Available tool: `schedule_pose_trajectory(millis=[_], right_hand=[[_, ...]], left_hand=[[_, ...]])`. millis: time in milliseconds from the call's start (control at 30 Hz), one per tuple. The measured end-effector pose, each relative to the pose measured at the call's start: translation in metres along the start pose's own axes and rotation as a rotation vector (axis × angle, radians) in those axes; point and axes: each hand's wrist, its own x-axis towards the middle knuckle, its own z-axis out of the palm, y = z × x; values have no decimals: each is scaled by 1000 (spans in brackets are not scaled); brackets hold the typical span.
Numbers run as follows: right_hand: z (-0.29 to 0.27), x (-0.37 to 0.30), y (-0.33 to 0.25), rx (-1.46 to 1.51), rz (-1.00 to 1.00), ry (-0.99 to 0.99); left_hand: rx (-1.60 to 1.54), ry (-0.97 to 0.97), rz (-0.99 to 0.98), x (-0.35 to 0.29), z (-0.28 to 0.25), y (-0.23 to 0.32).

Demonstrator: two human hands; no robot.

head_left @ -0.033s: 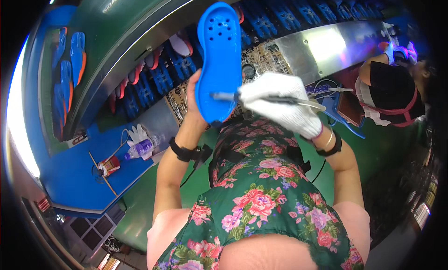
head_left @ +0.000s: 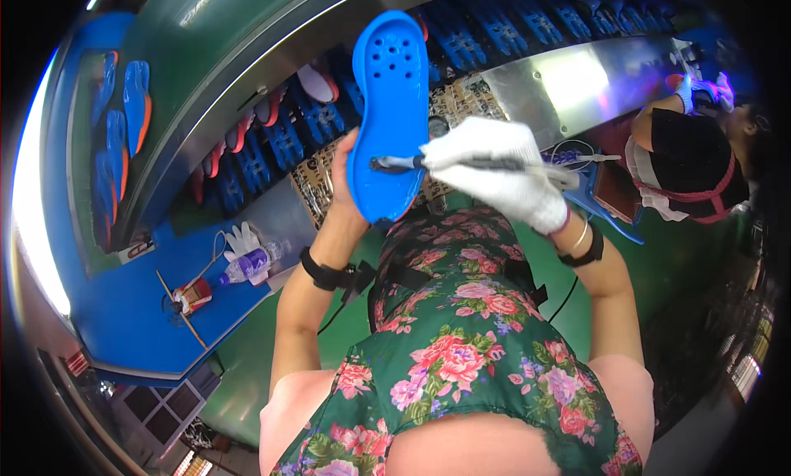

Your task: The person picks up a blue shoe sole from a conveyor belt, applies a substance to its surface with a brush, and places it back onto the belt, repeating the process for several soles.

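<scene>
A blue shoe sole [head_left: 387,122] with a cluster of round holes in its upper part stands upright in front of me. My bare left hand [head_left: 340,179] grips its left edge near the lower end; most of the fingers are hidden behind it. In a white knitted glove, my right hand [head_left: 494,167] is closed around a brush [head_left: 400,161] with a dark handle. The brush's tip lies on the inner face of the sole, in its lower half.
Beyond the sole runs a conveyor with rows of blue racks [head_left: 284,138] and pink-edged shoe parts [head_left: 318,82]. Blue and orange soles [head_left: 138,105] lie far left. A blue table [head_left: 124,311] bears a bottle [head_left: 247,264], a glove and a red container [head_left: 194,295]. A co-worker [head_left: 688,147] sits at right.
The sole has dropped slightly and moved a little to the right. The brush, blurred before, now shows clearly and has shifted slightly up over the sole.
</scene>
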Motion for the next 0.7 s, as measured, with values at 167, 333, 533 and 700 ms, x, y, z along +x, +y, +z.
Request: schedule_pose_trajectory(millis=[167, 333, 533, 700], right_hand=[[-45, 52, 22, -434, -397, 182], [3, 23, 13, -565, -514, 55], [23, -20, -20, 285, 27, -266], [9, -11, -16, 533, 277, 148]], left_hand=[[202, 29, -79, 6, -7, -23], [64, 60, 51, -8, -21, -12], [57, -146, 90, -39, -17, -4], [463, -246, 371, -85, 40, 26]])
